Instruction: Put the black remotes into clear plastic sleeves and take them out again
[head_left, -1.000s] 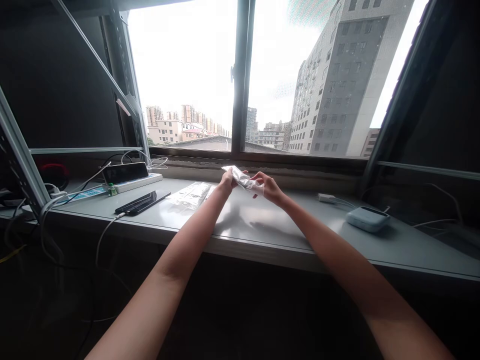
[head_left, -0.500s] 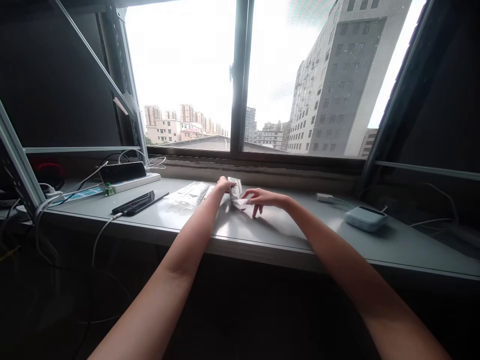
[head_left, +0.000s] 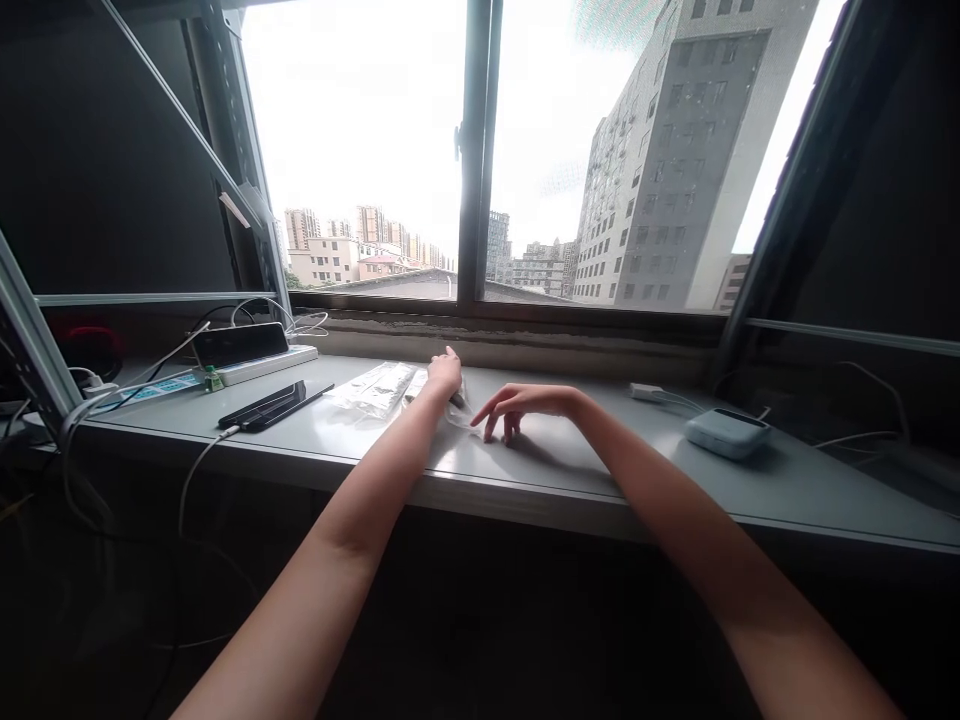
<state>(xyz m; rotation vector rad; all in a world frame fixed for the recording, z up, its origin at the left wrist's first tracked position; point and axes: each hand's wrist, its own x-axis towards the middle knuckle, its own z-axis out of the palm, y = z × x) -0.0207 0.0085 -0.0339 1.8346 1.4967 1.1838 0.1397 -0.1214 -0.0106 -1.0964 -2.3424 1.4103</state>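
Observation:
My left hand [head_left: 445, 372] is low over the worktop, its fingers partly hidden and closed on a clear plastic bag [head_left: 461, 415]. Something dark shows in or under the bag beside that hand; I cannot make out what it is. To the right, my right hand [head_left: 516, 408] arches with fingers apart and pointing down. Its index fingertip touches the bag's near edge, and the other fingertips are at the worktop. Left of my left hand lie several flat clear packets [head_left: 375, 388] with white, shiny contents.
On the grey worktop [head_left: 555, 470], a black phone [head_left: 274, 405] with a cable lies left. Behind it, another phone [head_left: 240, 343] leans by a white power strip [head_left: 274, 365] and a small green bottle [head_left: 214, 378]. A pale blue device [head_left: 727, 432] and white plug [head_left: 646, 392] are right.
The bag has come down from a raised position to lie on the worktop, and my left hand has turned over it. My right hand has shifted slightly left and down.

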